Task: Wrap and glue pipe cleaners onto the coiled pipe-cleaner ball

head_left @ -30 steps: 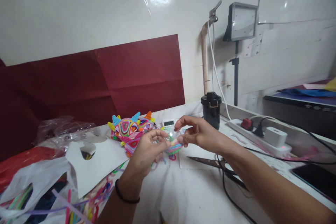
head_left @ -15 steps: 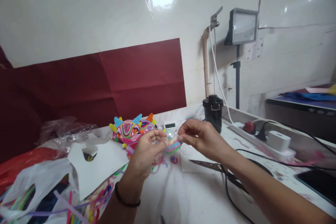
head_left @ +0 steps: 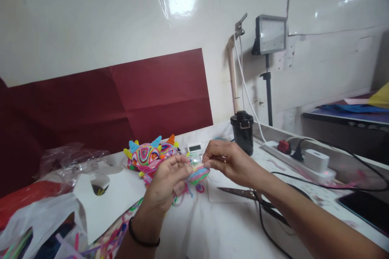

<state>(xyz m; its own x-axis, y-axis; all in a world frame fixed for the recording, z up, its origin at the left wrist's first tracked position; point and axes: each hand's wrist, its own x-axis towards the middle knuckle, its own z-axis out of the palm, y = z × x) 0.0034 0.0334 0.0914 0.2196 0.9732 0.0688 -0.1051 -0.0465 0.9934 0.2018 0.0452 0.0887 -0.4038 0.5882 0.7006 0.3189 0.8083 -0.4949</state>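
Note:
My left hand (head_left: pixel 166 182) and my right hand (head_left: pixel 228 162) meet above the white table (head_left: pixel 219 226), both pinching a small striped ball of coloured pipe cleaners (head_left: pixel 198 175). Loose pink and purple strands hang from the ball under my left fingers. Just behind the hands lies a finished multicoloured pipe-cleaner figure with blue, yellow and orange horns (head_left: pixel 148 154).
Scissors (head_left: pixel 243 194) lie right of the hands beside a black cable. A black jar (head_left: pixel 241 131), a small digital timer (head_left: pixel 194 148), a power strip with a white adapter (head_left: pixel 306 162) and a phone (head_left: pixel 364 208) stand further right. Plastic bags, white paper (head_left: pixel 106 194) and loose pipe cleaners (head_left: pixel 109 238) fill the left.
My right hand has closed its fingers and come down onto the ball, now pinching it together with the left. The view has shifted slightly.

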